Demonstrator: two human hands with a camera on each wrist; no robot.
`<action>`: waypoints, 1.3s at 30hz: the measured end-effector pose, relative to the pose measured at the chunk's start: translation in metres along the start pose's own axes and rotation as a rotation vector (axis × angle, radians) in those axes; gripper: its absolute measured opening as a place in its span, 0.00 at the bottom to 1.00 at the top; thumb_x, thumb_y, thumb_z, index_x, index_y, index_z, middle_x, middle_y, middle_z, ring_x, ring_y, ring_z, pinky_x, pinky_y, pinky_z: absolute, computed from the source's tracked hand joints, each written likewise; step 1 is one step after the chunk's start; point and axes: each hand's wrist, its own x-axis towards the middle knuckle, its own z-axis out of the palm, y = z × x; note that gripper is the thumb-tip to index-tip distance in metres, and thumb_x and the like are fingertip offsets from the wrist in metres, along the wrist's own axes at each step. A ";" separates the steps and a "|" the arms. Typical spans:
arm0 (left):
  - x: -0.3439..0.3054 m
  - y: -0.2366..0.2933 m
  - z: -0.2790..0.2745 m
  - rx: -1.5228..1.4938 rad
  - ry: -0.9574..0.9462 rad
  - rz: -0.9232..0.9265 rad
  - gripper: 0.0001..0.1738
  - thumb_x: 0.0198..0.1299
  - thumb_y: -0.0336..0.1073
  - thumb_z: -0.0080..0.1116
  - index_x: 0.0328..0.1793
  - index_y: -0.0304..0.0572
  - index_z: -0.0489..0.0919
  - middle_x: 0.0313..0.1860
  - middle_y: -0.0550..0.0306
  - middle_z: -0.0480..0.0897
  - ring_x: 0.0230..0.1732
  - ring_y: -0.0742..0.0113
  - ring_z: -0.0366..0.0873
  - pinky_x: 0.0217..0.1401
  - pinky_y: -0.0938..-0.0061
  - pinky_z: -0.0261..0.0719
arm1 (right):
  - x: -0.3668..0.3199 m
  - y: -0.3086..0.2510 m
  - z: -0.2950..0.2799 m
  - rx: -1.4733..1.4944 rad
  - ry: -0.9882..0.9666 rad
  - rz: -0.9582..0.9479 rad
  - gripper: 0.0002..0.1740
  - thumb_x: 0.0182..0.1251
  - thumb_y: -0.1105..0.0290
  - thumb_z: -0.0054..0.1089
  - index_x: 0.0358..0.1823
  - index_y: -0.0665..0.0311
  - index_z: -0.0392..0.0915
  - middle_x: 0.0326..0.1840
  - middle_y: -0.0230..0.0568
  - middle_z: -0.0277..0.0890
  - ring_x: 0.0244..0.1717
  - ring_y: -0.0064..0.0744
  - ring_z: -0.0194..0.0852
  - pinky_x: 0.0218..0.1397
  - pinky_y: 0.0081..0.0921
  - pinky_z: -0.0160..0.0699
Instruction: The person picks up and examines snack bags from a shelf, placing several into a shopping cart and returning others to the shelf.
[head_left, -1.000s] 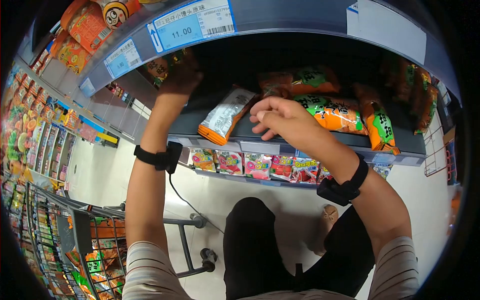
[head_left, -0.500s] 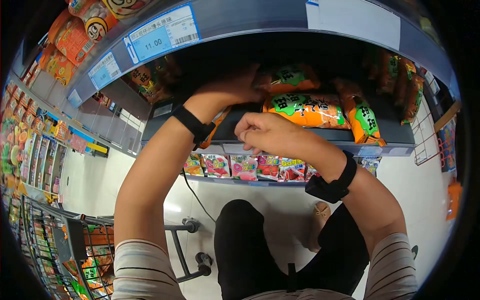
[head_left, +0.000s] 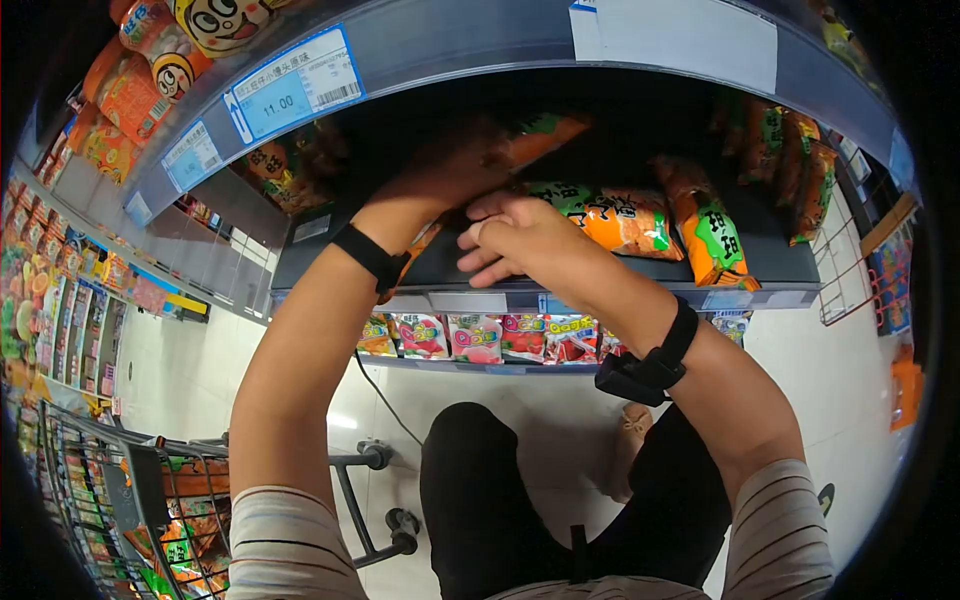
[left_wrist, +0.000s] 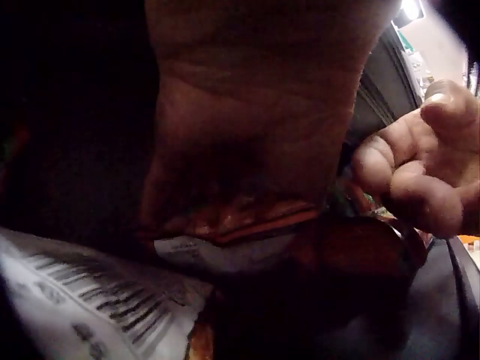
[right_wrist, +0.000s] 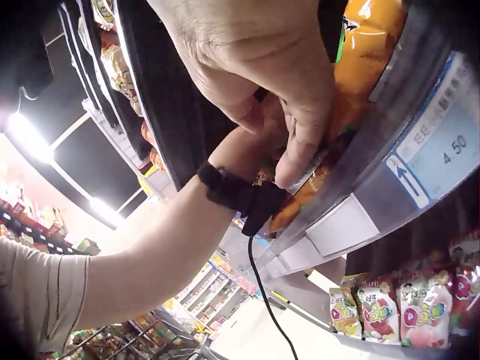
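Deep in the dark shelf, my left hand (head_left: 455,165) grips the near end of an orange and green snack bag (head_left: 545,140), which tilts up at its far end. Its fingers are mostly in shadow. In the left wrist view, a bag's silver back (left_wrist: 97,300) shows below the palm. My right hand (head_left: 520,235) hovers over the shelf's front with loosely bent fingers, holding nothing. Just right of it lies another orange snack bag (head_left: 630,222), with one more bag (head_left: 712,225) beside that. Under my left wrist, a further bag (head_left: 412,262) is mostly hidden.
The shelf above, with price labels (head_left: 295,90), overhangs both hands. Small candy packets (head_left: 475,338) line the shelf below. More snack bags (head_left: 765,140) stand at the right end. A shopping cart (head_left: 145,480) with orange bags is at lower left.
My left hand has moved right, across the silver-backed bag, to the rear snack bag, which is now raised and shifted left. The right hand stays near the shelf front, its fingers spreading slightly.
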 end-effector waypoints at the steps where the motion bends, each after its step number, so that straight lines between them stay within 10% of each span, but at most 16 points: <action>1: -0.001 -0.005 -0.001 -0.014 0.033 0.044 0.14 0.62 0.45 0.63 0.45 0.44 0.86 0.47 0.46 0.85 0.52 0.45 0.83 0.56 0.56 0.81 | 0.000 -0.002 -0.001 0.001 0.014 0.003 0.26 0.79 0.67 0.53 0.69 0.79 0.67 0.63 0.65 0.75 0.57 0.50 0.85 0.57 0.37 0.91; 8: -0.017 0.029 -0.048 -0.260 0.103 -0.370 0.25 0.68 0.47 0.61 0.64 0.38 0.78 0.49 0.38 0.84 0.52 0.43 0.84 0.59 0.57 0.80 | 0.013 0.003 -0.002 0.363 0.189 -0.121 0.29 0.77 0.57 0.63 0.69 0.70 0.71 0.64 0.52 0.76 0.61 0.50 0.82 0.60 0.46 0.88; 11: -0.049 0.071 -0.048 0.012 0.261 -0.158 0.32 0.65 0.47 0.65 0.69 0.33 0.75 0.56 0.34 0.81 0.57 0.38 0.81 0.65 0.55 0.78 | 0.014 -0.002 -0.009 0.446 0.173 -0.197 0.33 0.70 0.46 0.73 0.64 0.62 0.76 0.64 0.38 0.78 0.60 0.40 0.82 0.63 0.44 0.82; 17: -0.099 0.085 -0.044 -0.085 0.330 -0.208 0.38 0.64 0.50 0.71 0.72 0.32 0.74 0.62 0.39 0.80 0.62 0.49 0.81 0.64 0.60 0.79 | 0.013 0.001 -0.008 0.475 0.131 -0.238 0.20 0.71 0.60 0.70 0.58 0.60 0.80 0.55 0.38 0.83 0.59 0.32 0.81 0.63 0.43 0.81; 22: -0.126 0.061 -0.054 -0.709 0.190 -0.546 0.47 0.63 0.53 0.75 0.74 0.23 0.69 0.60 0.40 0.82 0.60 0.58 0.81 0.60 0.64 0.82 | 0.019 0.004 -0.004 0.550 -0.029 -0.206 0.18 0.73 0.65 0.66 0.58 0.65 0.80 0.55 0.39 0.83 0.58 0.32 0.81 0.68 0.37 0.77; 27: -0.133 0.087 -0.061 -0.833 0.147 -0.495 0.39 0.64 0.47 0.76 0.69 0.25 0.71 0.53 0.50 0.83 0.50 0.71 0.83 0.49 0.75 0.85 | 0.019 0.008 0.009 0.428 -0.150 -0.154 0.23 0.76 0.56 0.63 0.60 0.69 0.79 0.57 0.41 0.82 0.62 0.32 0.79 0.73 0.35 0.71; 39: -0.206 -0.040 -0.099 -0.585 0.770 -0.637 0.30 0.69 0.49 0.68 0.67 0.34 0.76 0.57 0.56 0.83 0.58 0.68 0.79 0.66 0.72 0.74 | 0.015 0.005 0.016 0.233 -0.116 -0.123 0.29 0.83 0.50 0.52 0.66 0.72 0.70 0.74 0.66 0.69 0.76 0.53 0.69 0.77 0.47 0.72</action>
